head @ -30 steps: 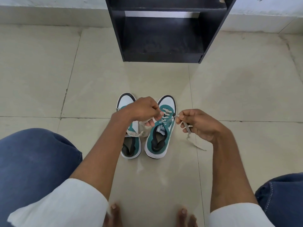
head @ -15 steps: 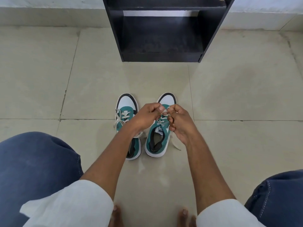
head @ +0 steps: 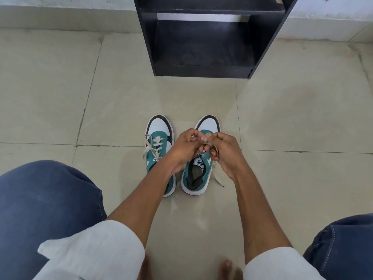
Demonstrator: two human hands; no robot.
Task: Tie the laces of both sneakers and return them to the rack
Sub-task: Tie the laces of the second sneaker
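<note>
Two teal-and-white sneakers stand side by side on the tiled floor, toes pointing away from me. The left sneaker (head: 158, 138) has loose white laces draped over its left side. Over the right sneaker (head: 207, 123) my left hand (head: 184, 147) and my right hand (head: 226, 152) meet, both pinching its white lace (head: 204, 139) above the tongue. A loose lace end (head: 220, 181) trails on the floor to that shoe's right. The black shoe rack (head: 203, 37) stands ahead against the wall, its bottom shelf bare.
My blue-trousered knees sit low at both sides of the view, and my bare toes (head: 228, 267) show at the bottom edge. Beige floor tiles (head: 302, 118) surround the shoes. A light wall base (head: 60, 17) runs behind the rack.
My hands were apart a second ago, the right one pulling the lace out to the right. They have come together over the right sneaker and now work the lace between their fingertips.
</note>
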